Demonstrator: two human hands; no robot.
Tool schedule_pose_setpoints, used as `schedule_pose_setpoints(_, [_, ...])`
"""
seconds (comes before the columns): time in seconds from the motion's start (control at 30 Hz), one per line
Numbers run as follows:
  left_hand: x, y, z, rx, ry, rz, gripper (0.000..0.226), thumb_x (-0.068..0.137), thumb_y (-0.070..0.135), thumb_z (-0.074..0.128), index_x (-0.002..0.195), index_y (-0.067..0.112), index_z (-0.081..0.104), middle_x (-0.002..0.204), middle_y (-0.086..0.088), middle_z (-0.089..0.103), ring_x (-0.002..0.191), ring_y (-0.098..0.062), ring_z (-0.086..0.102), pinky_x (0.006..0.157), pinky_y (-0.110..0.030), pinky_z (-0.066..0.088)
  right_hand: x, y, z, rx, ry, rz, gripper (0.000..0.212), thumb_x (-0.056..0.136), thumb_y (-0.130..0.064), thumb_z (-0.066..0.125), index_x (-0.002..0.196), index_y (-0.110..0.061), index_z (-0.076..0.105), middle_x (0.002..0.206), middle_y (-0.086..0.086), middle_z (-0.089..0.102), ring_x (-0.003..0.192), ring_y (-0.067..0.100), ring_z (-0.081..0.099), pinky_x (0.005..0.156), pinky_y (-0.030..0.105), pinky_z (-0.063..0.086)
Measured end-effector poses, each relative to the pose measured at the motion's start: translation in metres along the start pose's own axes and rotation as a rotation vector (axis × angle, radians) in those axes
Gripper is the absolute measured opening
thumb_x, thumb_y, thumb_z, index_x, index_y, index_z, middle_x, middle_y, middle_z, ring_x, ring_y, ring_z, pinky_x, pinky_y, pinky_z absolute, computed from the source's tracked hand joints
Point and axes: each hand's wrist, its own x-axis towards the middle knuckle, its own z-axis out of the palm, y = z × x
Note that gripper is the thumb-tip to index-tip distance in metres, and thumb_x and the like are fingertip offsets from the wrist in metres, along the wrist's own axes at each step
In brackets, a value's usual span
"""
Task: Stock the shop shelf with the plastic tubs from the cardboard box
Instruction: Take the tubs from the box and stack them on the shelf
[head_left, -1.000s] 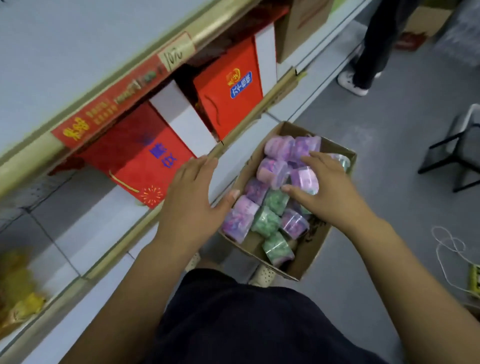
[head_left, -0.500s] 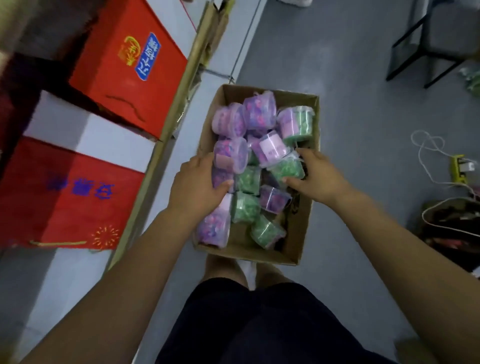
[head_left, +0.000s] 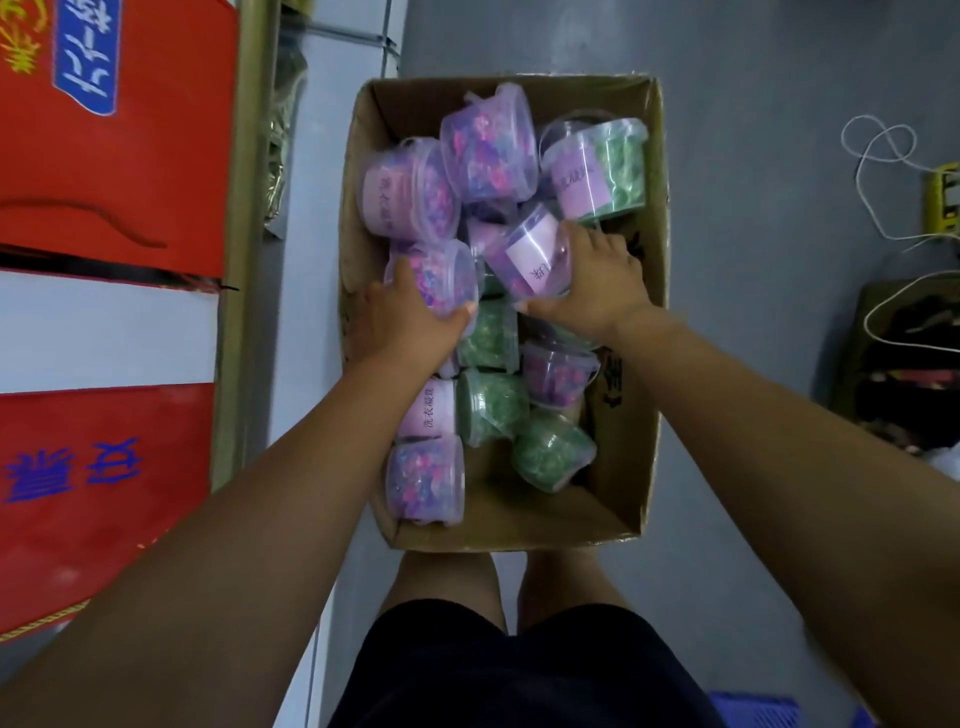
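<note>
An open cardboard box (head_left: 628, 415) stands on the floor in front of my legs, filled with several clear plastic tubs of purple and green beads. My left hand (head_left: 402, 327) grips a purple tub (head_left: 447, 275) lying on its side at the box's left. My right hand (head_left: 597, 286) grips another purple tub with a white label (head_left: 530, 254) in the middle of the box. More tubs lie above and below my hands, among them a green one with a purple label (head_left: 597, 166) at the far right corner.
The shop shelf edge (head_left: 244, 260) runs down the left, with red gift boxes (head_left: 114, 130) on the shelf. White cables (head_left: 878, 171) and a yellow power strip (head_left: 943, 197) lie on the grey floor at right. A dark bag (head_left: 909, 364) sits right of the box.
The camera has tilted down over the box. Both hands have reached deeper and closed round a purple tub each; a second ago the left hand hovered outside the box's left wall.
</note>
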Motion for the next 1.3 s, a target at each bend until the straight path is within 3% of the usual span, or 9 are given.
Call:
schedule_pose_setpoints(0.13, [0.007,-0.004,0.009,-0.04,0.063,0.024,0.085,0.073,0.067,0.068,0.138,0.021,0.042,0.125,-0.018,0.059,0.109,-0.041,0.06,0.08,-0.04,0.05,0.01,0.003,0.008,0.014,0.025,0.007,0.111,0.065,-0.072,0.074,0.151,-0.024,0.024,0.146,0.01,0.042,0.134,0.034,0.036,0.108,0.051,0.032])
schedule_pose_setpoints(0.27, [0.0,-0.01,0.008,-0.15,0.095,0.033,0.078,0.068,0.066,0.071,0.133,0.03,0.048,0.122,-0.01,0.061,0.105,-0.034,0.063,0.078,-0.035,0.052,0.012,0.001,0.007,0.034,0.052,0.005,0.107,0.063,-0.069,0.076,0.149,-0.026,0.03,0.141,0.007,0.046,0.134,0.032,0.037,0.113,0.053,0.027])
schedule_pose_setpoints(0.43, [-0.024,-0.01,-0.002,-0.243,0.121,0.018,0.07,0.073,0.056,0.076,0.134,0.034,0.049,0.126,-0.001,0.06,0.109,-0.025,0.06,0.075,-0.026,0.039,-0.002,0.004,0.002,0.145,0.108,-0.035,0.104,0.056,-0.076,0.069,0.144,-0.03,0.038,0.136,0.002,0.052,0.133,0.029,0.036,0.116,0.056,0.019])
schedule_pose_setpoints(0.53, [-0.042,-0.011,-0.009,-0.277,0.142,0.029,0.07,0.073,0.055,0.075,0.135,0.038,0.048,0.128,0.001,0.06,0.111,-0.025,0.06,0.079,-0.027,0.043,-0.018,0.006,-0.003,0.228,0.156,-0.095,0.101,0.056,-0.075,0.071,0.142,-0.029,0.042,0.135,-0.002,0.054,0.132,0.025,0.036,0.114,0.048,0.026])
schedule_pose_setpoints(0.7, [-0.08,-0.014,-0.023,-0.401,0.213,0.043,0.068,0.069,0.061,0.074,0.131,0.045,0.05,0.125,0.006,0.063,0.111,-0.019,0.061,0.093,-0.037,0.054,-0.065,0.008,-0.02,0.408,0.223,-0.222,0.095,0.062,-0.056,0.086,0.141,-0.023,0.045,0.132,-0.005,0.051,0.129,0.02,0.037,0.103,0.032,0.035])
schedule_pose_setpoints(0.8, [-0.108,-0.013,-0.036,-0.543,0.259,0.013,0.074,0.068,0.059,0.079,0.134,0.043,0.051,0.122,0.008,0.064,0.109,-0.014,0.064,0.095,-0.038,0.055,-0.099,0.009,-0.032,0.478,0.184,-0.246,0.097,0.061,-0.058,0.088,0.143,-0.029,0.043,0.134,-0.009,0.049,0.132,0.016,0.038,0.107,0.033,0.037])
schedule_pose_setpoints(0.9, [-0.142,-0.009,-0.052,-0.681,0.317,-0.008,0.075,0.067,0.056,0.084,0.134,0.043,0.054,0.122,0.009,0.065,0.106,-0.01,0.066,0.092,-0.036,0.057,-0.136,0.008,-0.044,0.603,0.155,-0.306,0.096,0.06,-0.058,0.089,0.141,-0.032,0.044,0.136,-0.009,0.05,0.128,0.012,0.047,0.107,0.042,0.045])
schedule_pose_setpoints(1.17, [-0.246,0.005,-0.085,-0.9,0.511,0.081,0.068,0.075,0.031,0.088,0.135,0.031,0.058,0.115,0.014,0.067,0.097,-0.007,0.067,0.078,-0.02,0.057,-0.214,-0.012,-0.085,0.841,0.094,-0.426,0.086,0.064,-0.054,0.088,0.14,-0.037,0.05,0.136,-0.017,0.057,0.125,0.003,0.054,0.106,0.04,0.049])
schedule_pose_setpoints(1.3, [-0.287,0.002,-0.111,-0.967,0.649,0.077,0.057,0.075,0.028,0.087,0.113,0.056,0.056,0.108,0.014,0.064,0.083,0.001,0.063,0.071,-0.013,0.051,-0.239,-0.039,-0.109,0.933,0.091,-0.508,0.076,0.068,-0.045,0.088,0.135,-0.033,0.055,0.129,-0.02,0.061,0.119,-0.003,0.057,0.102,0.032,0.051])
